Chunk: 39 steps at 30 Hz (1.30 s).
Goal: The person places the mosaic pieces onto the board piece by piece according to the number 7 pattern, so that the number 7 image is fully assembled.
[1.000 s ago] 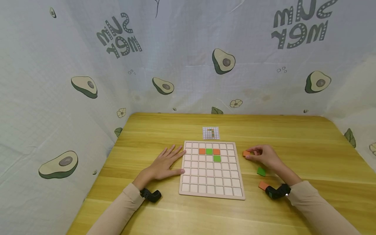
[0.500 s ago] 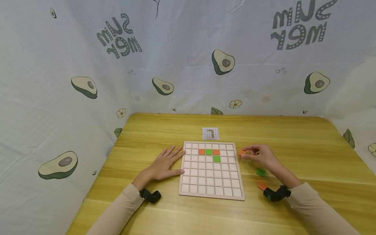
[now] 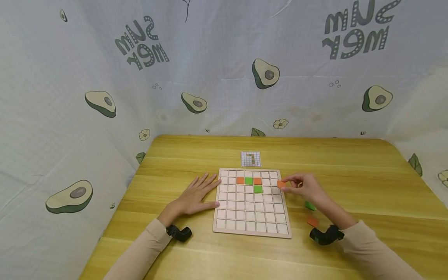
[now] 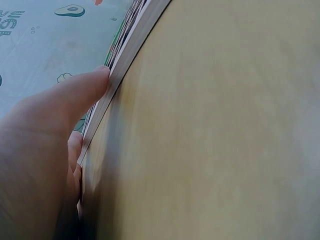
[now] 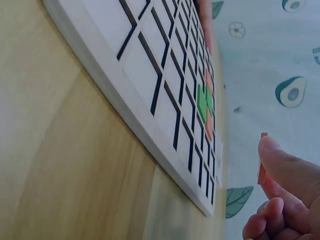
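A pale wooden grid board (image 3: pixel 241 214) lies on the table, with orange and green square tiles (image 3: pixel 249 181) set in its upper cells. My right hand (image 3: pixel 308 188) pinches an orange tile (image 3: pixel 281 184) between thumb and fingertips, above the board's right edge. In the right wrist view that orange tile (image 5: pixel 262 165) is seen edge-on, raised off the board. My left hand (image 3: pixel 197 196) rests flat, fingers spread, its thumb and a fingertip touching the board's left edge. The left wrist view shows the thumb (image 4: pixel 85 92) against the board's side (image 4: pixel 117 75).
Behind the board lies a small printed card (image 3: pixel 251 159) with a coloured grid pattern. A green tile (image 3: pixel 309 206) and an orange tile (image 3: pixel 312 221) lie on the table under the right forearm, partly blurred. An avocado-print cloth (image 3: pixel 224 70) hangs behind the table.
My right hand has moved left with the pinched orange tile, from the table beside the board to over its right edge. The left hand has stayed in place.
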Motion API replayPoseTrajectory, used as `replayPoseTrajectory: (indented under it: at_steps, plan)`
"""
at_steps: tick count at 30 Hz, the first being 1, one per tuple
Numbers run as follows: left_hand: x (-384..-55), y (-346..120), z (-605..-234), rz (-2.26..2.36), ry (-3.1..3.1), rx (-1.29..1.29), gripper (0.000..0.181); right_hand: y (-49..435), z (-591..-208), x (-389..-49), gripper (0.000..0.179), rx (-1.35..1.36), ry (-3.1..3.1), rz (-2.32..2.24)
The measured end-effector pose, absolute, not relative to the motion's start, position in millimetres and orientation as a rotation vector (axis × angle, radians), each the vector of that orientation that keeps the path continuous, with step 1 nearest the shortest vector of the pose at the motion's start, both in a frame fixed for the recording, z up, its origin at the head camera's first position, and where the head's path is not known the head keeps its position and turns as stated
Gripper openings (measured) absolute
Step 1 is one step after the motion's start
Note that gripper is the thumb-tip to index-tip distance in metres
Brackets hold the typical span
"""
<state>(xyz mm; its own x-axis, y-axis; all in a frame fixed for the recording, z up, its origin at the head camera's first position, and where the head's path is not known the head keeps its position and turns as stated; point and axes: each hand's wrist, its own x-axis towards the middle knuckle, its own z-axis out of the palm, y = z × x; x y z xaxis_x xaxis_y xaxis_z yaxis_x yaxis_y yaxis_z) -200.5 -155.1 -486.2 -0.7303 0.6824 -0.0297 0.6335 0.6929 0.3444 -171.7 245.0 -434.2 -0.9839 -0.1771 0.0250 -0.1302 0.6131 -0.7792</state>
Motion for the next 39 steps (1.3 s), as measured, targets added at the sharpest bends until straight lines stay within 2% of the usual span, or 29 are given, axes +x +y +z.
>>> replayPoseTrajectory:
  at_steps: [8,39]
  plan:
    - [-201.6,-155.3,-488.3,0.477,2.745,1.076,0.080,230.9,-437.4,-165.9,0.027,-0.288,2.733,-1.376]
    - [-202.4,-156.0,-488.9,0.460,2.758,1.085,0.081,191.5,-456.0,-169.4,0.023,-0.421,2.628,-1.394]
